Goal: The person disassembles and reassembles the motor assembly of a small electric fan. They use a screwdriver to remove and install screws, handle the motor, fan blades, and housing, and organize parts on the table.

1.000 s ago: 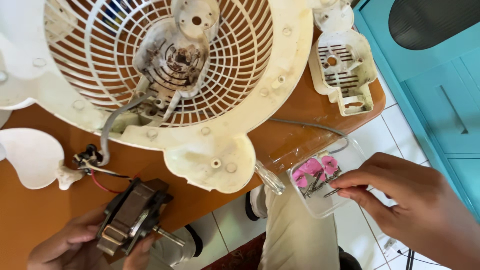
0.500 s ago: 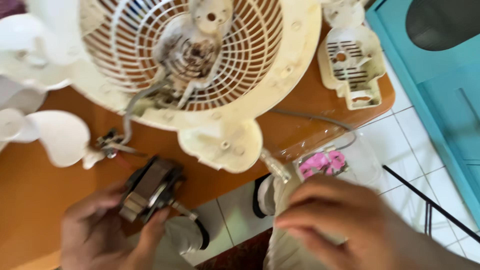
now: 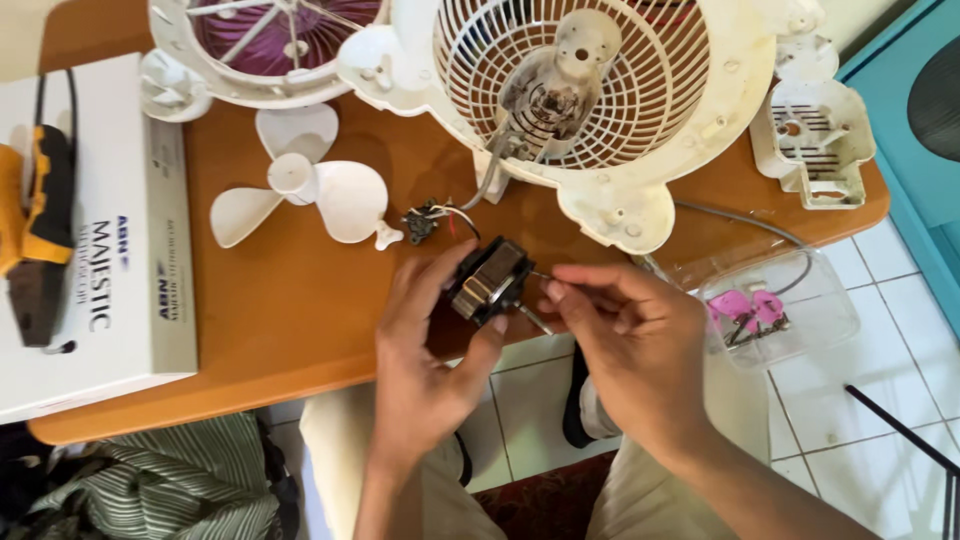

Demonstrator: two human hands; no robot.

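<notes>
My left hand (image 3: pixel 425 350) grips a small dark fan motor (image 3: pixel 488 281) at the front edge of the orange-brown table (image 3: pixel 300 310). My right hand (image 3: pixel 630 345) pinches the thin metal shaft sticking out of the motor's right side. Red and black wires run from the motor to a small black connector (image 3: pixel 420 222). Just behind stands a cream fan housing with a round grille (image 3: pixel 600 90).
A white three-blade propeller (image 3: pixel 305 195) lies left of the motor. A white box (image 3: pixel 100 250) with a yellow-black tool (image 3: pixel 35 225) on it sits at the left. A clear plastic tub with pink parts (image 3: pixel 775 310) rests on my right knee. A cream cover piece (image 3: pixel 815 145) lies at the right.
My right hand left the clear tub and came to the motor's shaft. My left hand lifted the motor toward the middle. The view shifted left, revealing the box and propeller.
</notes>
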